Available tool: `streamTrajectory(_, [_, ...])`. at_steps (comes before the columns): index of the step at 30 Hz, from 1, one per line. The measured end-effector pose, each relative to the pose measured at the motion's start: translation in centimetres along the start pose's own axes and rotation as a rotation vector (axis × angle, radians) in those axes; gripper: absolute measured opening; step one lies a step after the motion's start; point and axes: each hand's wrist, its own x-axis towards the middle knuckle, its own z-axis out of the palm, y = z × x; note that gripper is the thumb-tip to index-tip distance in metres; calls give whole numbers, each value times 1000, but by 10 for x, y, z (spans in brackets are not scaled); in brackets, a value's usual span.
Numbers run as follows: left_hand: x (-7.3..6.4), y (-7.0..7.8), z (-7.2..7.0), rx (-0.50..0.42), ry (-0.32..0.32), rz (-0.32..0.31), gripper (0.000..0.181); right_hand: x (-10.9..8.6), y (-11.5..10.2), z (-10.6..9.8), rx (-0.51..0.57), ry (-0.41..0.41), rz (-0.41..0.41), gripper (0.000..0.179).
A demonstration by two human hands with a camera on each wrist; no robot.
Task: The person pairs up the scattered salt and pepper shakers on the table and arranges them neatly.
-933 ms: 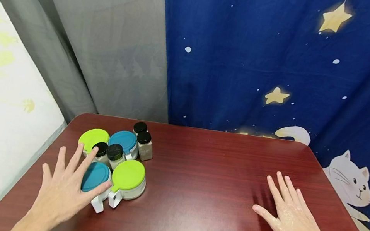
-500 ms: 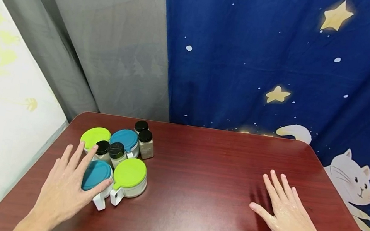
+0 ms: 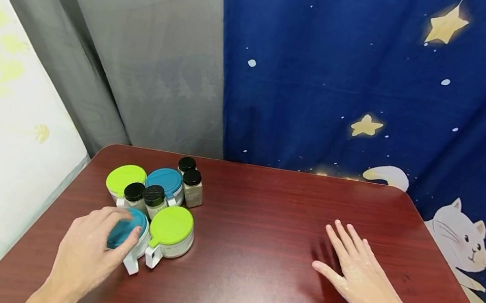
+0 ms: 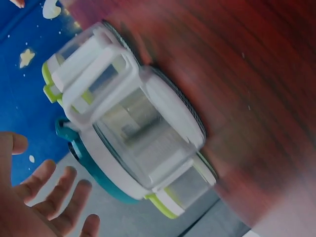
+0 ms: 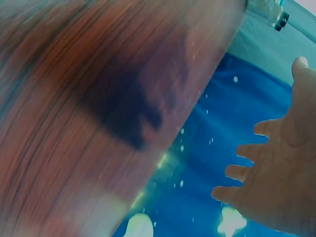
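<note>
One of the hands part-hides a blue lid, contact unclear.

No text, brand or number can be read; faint marks are seen on one black-capped jar, too small to be deciphered.

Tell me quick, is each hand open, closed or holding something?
Left hand: open, holding nothing, at the near blue-lidded jar.
Right hand: open, holding nothing, over the table.
</note>
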Motion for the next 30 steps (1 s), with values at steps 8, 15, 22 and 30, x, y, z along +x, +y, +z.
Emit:
streamTrajectory(8, [-4,7,14,-86,-170,184,44,25,-27,25,11,-18,-148,75])
streamTrajectory(15, [-13,5,21,-15,-338,248,74,61,-57,35,38,-34,-260,75])
streamTrajectory(22, [-12,8,16,32,-394,298,82,113,-96,36,55,-19,-384,73])
streamTrajectory(30, [-5,23,17,110,-423,317,81,177,-142,48,166,-21,-550,72])
